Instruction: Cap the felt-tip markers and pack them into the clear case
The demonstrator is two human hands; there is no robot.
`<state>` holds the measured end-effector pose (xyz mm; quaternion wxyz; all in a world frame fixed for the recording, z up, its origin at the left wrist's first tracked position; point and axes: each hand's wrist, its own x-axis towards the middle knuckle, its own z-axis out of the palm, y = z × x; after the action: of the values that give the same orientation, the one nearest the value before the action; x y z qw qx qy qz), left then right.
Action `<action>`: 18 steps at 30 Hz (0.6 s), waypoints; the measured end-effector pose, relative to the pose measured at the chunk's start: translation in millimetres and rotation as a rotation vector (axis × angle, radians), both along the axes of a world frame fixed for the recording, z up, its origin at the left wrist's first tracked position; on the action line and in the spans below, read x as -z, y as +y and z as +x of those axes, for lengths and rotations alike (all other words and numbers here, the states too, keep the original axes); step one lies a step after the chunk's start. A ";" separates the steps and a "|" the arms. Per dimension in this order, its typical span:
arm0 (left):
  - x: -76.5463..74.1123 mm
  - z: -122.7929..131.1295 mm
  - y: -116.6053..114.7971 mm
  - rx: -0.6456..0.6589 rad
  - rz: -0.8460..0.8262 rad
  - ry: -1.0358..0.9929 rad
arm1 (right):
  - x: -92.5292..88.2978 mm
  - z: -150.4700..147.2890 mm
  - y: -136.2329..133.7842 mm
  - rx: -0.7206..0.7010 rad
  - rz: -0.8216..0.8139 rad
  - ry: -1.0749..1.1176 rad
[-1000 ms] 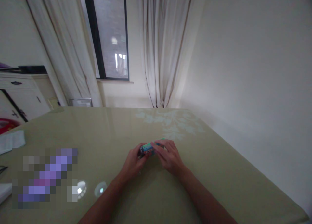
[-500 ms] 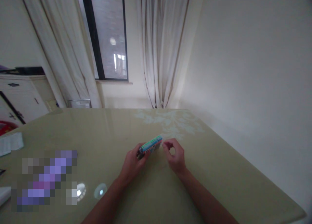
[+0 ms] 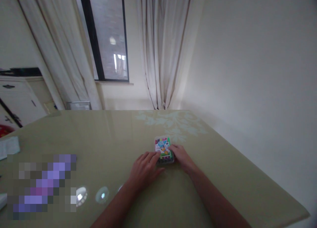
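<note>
A small clear plastic box of crayons [image 3: 163,150] lies on the olive-green table [image 3: 237,195], its cartoon-printed label facing up and rows of coloured tips showing at both ends. My left hand [image 3: 146,167] rests at the box's near left side, palm down, with fingers stretched out and thumb apart; the fingertips touch or overlap its left edge. At the right edge, my right hand [image 3: 182,155] has its fingers closed against the side of the box. Part of that side is hidden behind the fingers.
A pixelated purple object [image 3: 44,185] lies on the table at left. Beyond it are a pale folded cloth or paper [image 3: 9,147] and a white cabinet [image 3: 24,95]. A wall [image 3: 260,72] runs along the right; curtains [image 3: 163,56] hang at the back.
The crayon box was held up on edge in my left hand; now it lies label up on the table. My left hand has loosened its fingers, and my right hand has moved onto the box's right edge.
</note>
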<state>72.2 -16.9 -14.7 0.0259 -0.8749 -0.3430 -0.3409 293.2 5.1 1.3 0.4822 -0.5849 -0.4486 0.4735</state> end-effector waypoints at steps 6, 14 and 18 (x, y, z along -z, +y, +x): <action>-1.3 -10.1 6.5 -0.160 -0.158 -0.039 | -17.8 89.6 9.4 0.286 -0.063 -0.422; -4.3 -12.9 12.0 -0.226 -0.359 -0.076 | -18.5 146.6 5.8 0.587 -0.133 -0.831; -4.7 -14.0 12.4 -0.254 -0.423 -0.054 | -8.6 147.1 8.2 0.626 -0.173 -0.942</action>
<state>58.2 -4.5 -10.0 -0.1245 -0.8012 -0.5146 -0.2788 440.3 13.3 9.9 0.2977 -0.8752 -0.3800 0.0311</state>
